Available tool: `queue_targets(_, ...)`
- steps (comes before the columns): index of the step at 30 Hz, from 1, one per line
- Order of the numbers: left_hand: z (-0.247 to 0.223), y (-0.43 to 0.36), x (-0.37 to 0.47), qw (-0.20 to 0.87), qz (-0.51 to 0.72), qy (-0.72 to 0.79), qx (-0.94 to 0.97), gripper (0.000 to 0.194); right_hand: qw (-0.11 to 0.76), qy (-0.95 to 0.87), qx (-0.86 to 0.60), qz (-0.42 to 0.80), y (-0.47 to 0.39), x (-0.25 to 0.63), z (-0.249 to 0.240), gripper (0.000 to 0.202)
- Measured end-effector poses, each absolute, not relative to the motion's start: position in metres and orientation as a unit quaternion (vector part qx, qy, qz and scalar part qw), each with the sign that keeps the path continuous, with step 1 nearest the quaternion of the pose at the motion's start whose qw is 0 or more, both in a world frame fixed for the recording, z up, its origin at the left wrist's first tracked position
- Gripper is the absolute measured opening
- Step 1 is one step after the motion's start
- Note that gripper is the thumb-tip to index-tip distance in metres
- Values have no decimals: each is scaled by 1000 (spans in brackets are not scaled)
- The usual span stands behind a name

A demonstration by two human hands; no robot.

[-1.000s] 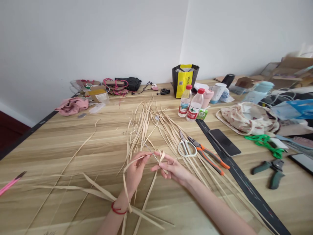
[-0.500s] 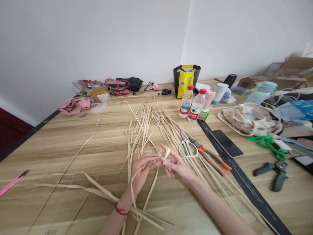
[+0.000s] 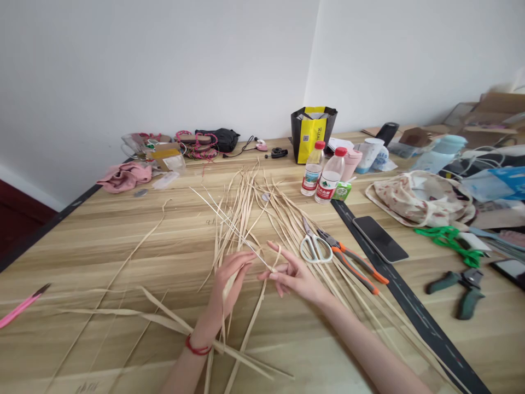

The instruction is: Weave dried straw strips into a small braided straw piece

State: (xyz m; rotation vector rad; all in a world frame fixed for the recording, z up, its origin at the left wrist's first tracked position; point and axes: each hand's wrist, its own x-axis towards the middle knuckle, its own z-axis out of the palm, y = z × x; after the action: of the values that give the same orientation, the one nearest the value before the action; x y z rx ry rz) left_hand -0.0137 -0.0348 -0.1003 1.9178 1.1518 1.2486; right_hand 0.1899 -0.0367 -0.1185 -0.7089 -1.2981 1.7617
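Two thin pale rods [image 3: 234, 228] slant from upper left down to my right hand [image 3: 292, 275], whose thumb and fingers pinch their lower ends. A pale flat strip [image 3: 280, 253] loops around a raised finger of that hand. My left hand [image 3: 230, 282], with a red cord at the wrist, is just left of it, fingers curled around a strip that hangs down by the palm. Many long pale strips [image 3: 241, 210] lie spread on the wooden table [image 3: 135, 246] behind and beneath both hands.
White-handled scissors [image 3: 315, 249] and orange-grey pliers [image 3: 355, 265] lie right of my hands. Beyond are a phone [image 3: 380, 239], green-handled cutters [image 3: 467, 284], two bottles [image 3: 328, 178], a yellow-black bag [image 3: 312, 134] and a cloth bag [image 3: 418, 200]. A pink tool [image 3: 20, 311] is at far left.
My left hand has moved left and slightly away from my right hand, drawing the strip. The rods now spread apart at their far ends, tilted further left.
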Motion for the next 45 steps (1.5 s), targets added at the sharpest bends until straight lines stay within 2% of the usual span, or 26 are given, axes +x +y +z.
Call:
queue_targets(12, -113, -23, -31, 234, 456, 431, 743, 25, 417, -504, -269, 707, -35, 192, -120, 59)
queue_targets(21, -132, -9, -44, 231, 410, 502, 726, 26, 456, -436, -351, 691, -29, 187, -128, 50)
queue_targets(27, -117, -14, -46, 310, 323, 474, 758, 40, 471, -386, -367, 703, -28, 185, -133, 36)
queue_targets(30, -99, -22, -42, 409, 256, 425, 766, 50, 487, -364, -371, 702, -26, 185, -136, 35)
queue_targets(33, -85, -29, -34, 542, 239, 380, 710, 40, 505, -338, -374, 701, -25, 185, -137, 37)
queue_targets(35, -81, -30, -29, 589, 268, 391, 654, 31, 517, -320, -374, 701, -24, 186, -137, 39)
queue_targets(40, -90, -29, -22, 593, 339, 454, 572, 22, 542, -280, -377, 696, -22, 189, -135, 38)
queue_targets(45, -90, -34, -15, 634, 312, 425, 566, 20, 543, -251, -376, 708, -20, 193, -130, 36)
